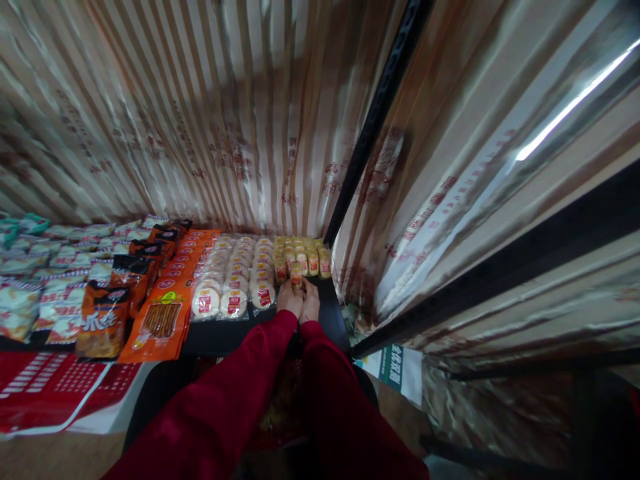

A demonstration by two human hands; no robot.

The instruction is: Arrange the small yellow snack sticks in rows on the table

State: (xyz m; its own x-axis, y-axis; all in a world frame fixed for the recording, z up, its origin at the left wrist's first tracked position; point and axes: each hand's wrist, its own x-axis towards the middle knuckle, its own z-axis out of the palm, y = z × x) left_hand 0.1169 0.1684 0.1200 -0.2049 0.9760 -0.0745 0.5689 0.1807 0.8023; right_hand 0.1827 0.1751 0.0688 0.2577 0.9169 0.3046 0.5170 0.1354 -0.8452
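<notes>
My left hand (291,299) and my right hand (309,301) are side by side at the right end of a black shelf (220,337). Between their fingertips they grip a small yellow snack packet (296,274) with a red label. It is upright in front of several rows of like yellow packets (313,261). Left of my hands lie rows of round white crackers (234,301) in clear wrappers with red labels. My palms hide the lower part of the held packet.
Orange bags of stick snacks (161,319), orange-and-black bags (103,322) and white snack bags (61,310) fill the shelf's left. A red basket (60,387) with a white handle is below. Black metal posts (370,127) and plastic sheeting (280,120) border the shelf.
</notes>
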